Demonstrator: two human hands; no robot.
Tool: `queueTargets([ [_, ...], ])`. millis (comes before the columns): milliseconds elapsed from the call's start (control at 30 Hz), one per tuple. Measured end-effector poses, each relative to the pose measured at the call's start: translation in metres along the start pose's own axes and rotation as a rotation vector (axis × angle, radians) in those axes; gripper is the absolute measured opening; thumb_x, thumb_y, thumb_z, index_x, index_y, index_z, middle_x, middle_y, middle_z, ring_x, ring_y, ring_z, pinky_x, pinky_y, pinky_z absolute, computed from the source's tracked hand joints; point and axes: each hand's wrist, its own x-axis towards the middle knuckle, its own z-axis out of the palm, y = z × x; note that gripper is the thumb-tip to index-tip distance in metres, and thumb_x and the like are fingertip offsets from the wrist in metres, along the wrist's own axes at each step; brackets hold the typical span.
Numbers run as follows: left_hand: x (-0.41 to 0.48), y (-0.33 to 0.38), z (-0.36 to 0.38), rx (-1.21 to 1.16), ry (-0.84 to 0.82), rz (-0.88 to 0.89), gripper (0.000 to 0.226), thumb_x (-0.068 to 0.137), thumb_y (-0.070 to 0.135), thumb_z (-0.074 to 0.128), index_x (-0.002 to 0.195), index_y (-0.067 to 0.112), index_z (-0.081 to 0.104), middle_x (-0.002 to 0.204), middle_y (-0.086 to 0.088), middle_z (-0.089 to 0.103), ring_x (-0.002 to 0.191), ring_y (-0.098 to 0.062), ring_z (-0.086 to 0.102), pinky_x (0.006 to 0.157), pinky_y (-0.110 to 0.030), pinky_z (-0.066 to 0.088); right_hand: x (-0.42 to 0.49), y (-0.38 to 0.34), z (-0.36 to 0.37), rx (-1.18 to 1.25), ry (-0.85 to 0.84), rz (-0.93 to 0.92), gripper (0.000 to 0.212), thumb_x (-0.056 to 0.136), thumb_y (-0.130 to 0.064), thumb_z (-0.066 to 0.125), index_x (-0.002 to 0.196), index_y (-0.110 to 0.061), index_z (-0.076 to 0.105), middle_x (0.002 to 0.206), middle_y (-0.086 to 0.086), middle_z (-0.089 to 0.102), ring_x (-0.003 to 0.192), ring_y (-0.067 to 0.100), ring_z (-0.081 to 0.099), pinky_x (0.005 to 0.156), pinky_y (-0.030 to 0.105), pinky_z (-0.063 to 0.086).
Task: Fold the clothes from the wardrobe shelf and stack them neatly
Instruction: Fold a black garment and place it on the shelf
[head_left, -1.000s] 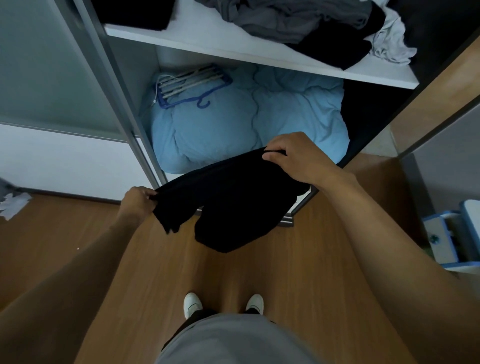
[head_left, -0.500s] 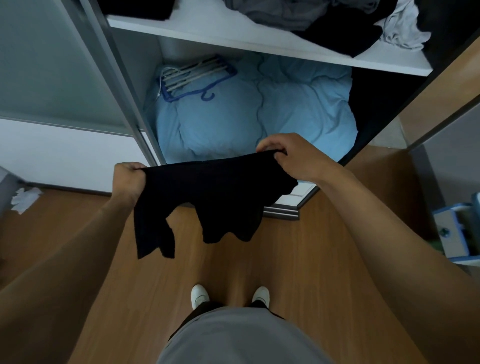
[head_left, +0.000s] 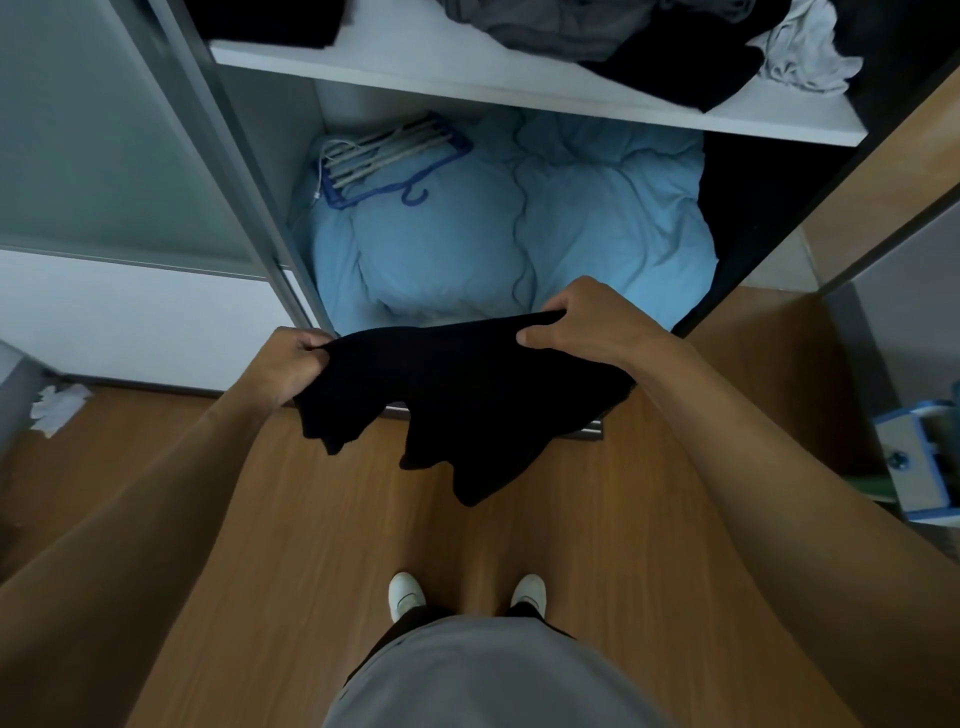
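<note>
Lying at the far left edge of the frame, a crumpled white scrap (head_left: 57, 408) is seen on the wooden floor (head_left: 337, 519), below a frosted sliding door (head_left: 104, 156). Left of centre, the left hand (head_left: 291, 364) is curled, and one top corner of a black garment (head_left: 467, 395) is pinched between its thumb and fingers. The garment is held up in the middle of the frame, stretched between both hands, with its lower edges hanging free above the floor. Behind it, a light blue duvet (head_left: 519, 234) is stuffed into the lower wardrobe compartment, and a bundle of hangers (head_left: 384, 156) rests on the duvet's upper left. Along the top, a white shelf (head_left: 441, 57) is loaded with a loose pile of grey, black and white clothes (head_left: 649, 41). Right of centre, the garment's other top corner is gripped by the right hand (head_left: 592, 322), fingers folded over the fabric. White shoes (head_left: 408, 595) are visible at lower centre, and a blue-and-white object (head_left: 919, 467) at the right edge.
</note>
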Motion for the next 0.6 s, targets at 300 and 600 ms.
queueTargets([
  [300,0.014,0.009,0.015,0.093,0.158,-0.051,0.022,0.086,-0.011,0.059,0.091,0.002,0.076,0.094,-0.011,0.071,0.096,-0.028,0.067,0.092,-0.03,0.051,-0.012,-0.009,-0.003,0.042,-0.15,-0.135,0.022,0.094,-0.03,0.067,0.11,-0.018,0.077,0.1,0.004,0.076,0.093,0.017,0.07,0.09,0.03,0.054],
  [600,0.004,0.051,0.042,-0.059,0.179,0.027,0.037,0.079,-0.008,0.045,0.075,0.017,0.072,0.081,0.0,0.069,0.085,-0.015,0.063,0.082,-0.019,0.045,-0.026,-0.014,-0.004,-0.105,-0.327,-0.034,0.041,0.09,0.001,0.047,0.113,-0.023,0.07,0.097,-0.01,0.063,0.096,0.009,0.059,0.079,0.017,0.047],
])
